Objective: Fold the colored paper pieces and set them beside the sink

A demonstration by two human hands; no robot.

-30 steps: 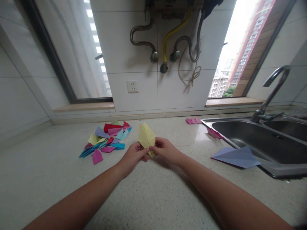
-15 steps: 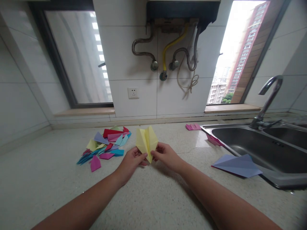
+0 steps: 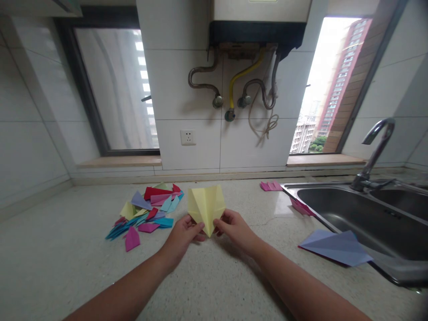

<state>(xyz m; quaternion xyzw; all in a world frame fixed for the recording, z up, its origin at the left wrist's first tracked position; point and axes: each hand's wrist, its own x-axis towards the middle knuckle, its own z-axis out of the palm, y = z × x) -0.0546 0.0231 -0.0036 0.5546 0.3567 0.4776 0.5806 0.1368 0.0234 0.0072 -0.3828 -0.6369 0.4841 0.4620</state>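
Note:
A folded sheet of yellow paper stands between my hands at the middle of the counter, its pointed end toward me and its creased sides spread out. My left hand pinches the left edge near the point, thumb on top. On the right edge, my right hand grips it in the same way, with the other fingers curled behind the paper. To the left lies a pile of folded coloured papers in pink, red, blue, yellow and lilac. A lilac folded paper rests at the right, partly over the sink's edge.
A steel sink with a curved tap fills the right side. Pink folded papers lie by its back left corner, and another pink piece leans at its rim. A socket and a water heater are on the wall.
The yellow paper's sides have opened wider and flatter between my hands, which keep their hold. The whole view has shifted, so everything sits slightly lower in the picture.

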